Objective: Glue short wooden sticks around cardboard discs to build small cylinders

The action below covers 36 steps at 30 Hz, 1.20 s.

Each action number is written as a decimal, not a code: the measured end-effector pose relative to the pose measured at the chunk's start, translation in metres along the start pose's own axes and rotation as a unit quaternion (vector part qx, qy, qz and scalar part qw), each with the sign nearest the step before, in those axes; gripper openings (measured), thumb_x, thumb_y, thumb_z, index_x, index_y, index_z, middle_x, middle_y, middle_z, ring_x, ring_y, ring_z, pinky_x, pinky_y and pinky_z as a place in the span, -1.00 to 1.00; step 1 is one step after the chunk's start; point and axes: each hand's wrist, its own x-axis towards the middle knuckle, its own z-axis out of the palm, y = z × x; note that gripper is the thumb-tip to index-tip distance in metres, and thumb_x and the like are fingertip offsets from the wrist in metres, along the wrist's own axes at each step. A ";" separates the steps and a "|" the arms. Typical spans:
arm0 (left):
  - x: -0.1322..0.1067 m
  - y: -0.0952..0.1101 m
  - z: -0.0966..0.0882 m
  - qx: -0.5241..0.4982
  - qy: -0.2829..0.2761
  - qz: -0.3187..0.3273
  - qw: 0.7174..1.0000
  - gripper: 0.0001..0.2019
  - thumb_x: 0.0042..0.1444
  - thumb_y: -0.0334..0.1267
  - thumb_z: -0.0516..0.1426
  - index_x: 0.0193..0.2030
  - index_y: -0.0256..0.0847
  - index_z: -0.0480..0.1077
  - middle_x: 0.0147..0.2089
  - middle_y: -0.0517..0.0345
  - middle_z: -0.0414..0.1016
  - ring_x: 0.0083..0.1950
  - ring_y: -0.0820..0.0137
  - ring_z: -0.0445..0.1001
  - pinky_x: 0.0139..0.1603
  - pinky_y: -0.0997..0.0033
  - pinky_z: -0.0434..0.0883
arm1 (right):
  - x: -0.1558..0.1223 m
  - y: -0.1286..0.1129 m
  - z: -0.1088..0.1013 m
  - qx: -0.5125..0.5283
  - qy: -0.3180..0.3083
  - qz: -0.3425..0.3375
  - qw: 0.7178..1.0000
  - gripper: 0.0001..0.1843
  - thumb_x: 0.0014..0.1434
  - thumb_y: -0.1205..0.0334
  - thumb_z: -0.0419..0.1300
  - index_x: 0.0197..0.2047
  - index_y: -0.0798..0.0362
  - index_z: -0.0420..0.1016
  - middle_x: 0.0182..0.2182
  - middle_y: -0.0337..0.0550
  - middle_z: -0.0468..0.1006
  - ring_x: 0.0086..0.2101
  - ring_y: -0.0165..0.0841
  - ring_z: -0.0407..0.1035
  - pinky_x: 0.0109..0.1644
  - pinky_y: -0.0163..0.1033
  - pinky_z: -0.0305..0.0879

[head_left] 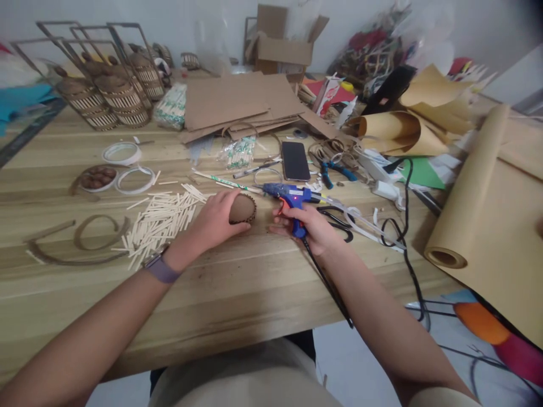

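Observation:
My left hand (218, 219) is closed over a small round brown cardboard piece (243, 208) and holds it against the wooden table (237, 282). My right hand (311, 225) grips the handle of a blue glue gun (292, 198), whose nozzle points left toward the cardboard piece. A black cord (326, 282) runs from the gun down over the table's front edge. A heap of pale wooden sticks (163, 217) lies just left of my left hand.
Curved cardboard strips (80, 240), tape rings (127, 164), a phone (295, 161), pliers (337, 169), scissors (339, 223), flat cardboard sheets (241, 104), stick-and-cardboard baskets (108, 90), an open box (284, 45) and a kraft paper roll (487, 203) lie around.

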 end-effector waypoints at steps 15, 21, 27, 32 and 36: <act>-0.005 -0.011 -0.019 -0.080 0.065 -0.042 0.994 -0.17 -0.01 0.27 0.26 0.29 -0.18 0.25 0.29 -0.14 0.33 0.34 -0.02 0.27 0.34 -0.06 0.22 | 0.001 0.003 0.004 0.022 -0.033 -0.029 0.999 -0.84 -0.06 0.38 0.41 -0.37 0.09 0.55 -0.33 -0.15 0.68 -0.35 -0.36 0.58 -0.12 -0.21 0.56; -0.028 -0.012 -0.033 -0.151 0.052 -0.071 0.985 -0.19 0.08 0.34 0.12 0.31 -0.19 0.24 0.35 -0.11 0.31 0.36 0.01 0.27 0.35 0.00 0.20 | 0.005 0.007 0.001 0.019 -0.047 -0.029 0.998 -0.83 -0.03 0.38 0.40 -0.34 0.08 0.51 -0.34 -0.14 0.67 -0.36 -0.36 0.56 -0.07 -0.15 0.55; -0.034 -0.005 -0.025 -0.246 -0.010 -0.146 0.958 -0.20 0.07 0.38 0.09 0.29 -0.16 0.30 0.33 -0.09 0.36 0.31 0.01 0.35 0.29 0.02 0.29 | 0.000 0.007 0.005 0.059 -0.072 -0.002 0.996 -0.83 0.03 0.38 0.35 -0.28 0.05 0.51 -0.26 -0.13 0.70 -0.25 -0.28 0.60 0.01 -0.06 0.54; -0.035 0.009 -0.023 -0.249 -0.028 -0.172 0.953 -0.18 0.06 0.38 0.11 0.30 -0.14 0.28 0.35 -0.09 0.34 0.32 -0.01 0.34 0.30 0.00 0.27 | -0.007 0.004 0.009 0.078 -0.131 0.029 0.988 -0.83 0.07 0.36 0.32 -0.22 0.03 0.52 -0.13 -0.09 0.70 -0.06 -0.13 0.58 0.07 0.01 0.50; -0.035 0.010 -0.024 -0.299 -0.018 -0.184 0.936 -0.25 0.05 0.33 0.16 0.25 -0.12 0.34 0.30 -0.06 0.40 0.28 0.00 0.37 0.26 0.00 0.31 | -0.005 0.005 0.007 0.062 -0.117 0.046 0.990 -0.85 0.11 0.40 0.26 -0.20 0.08 0.53 -0.12 -0.02 0.69 -0.04 -0.10 0.57 0.15 0.12 0.43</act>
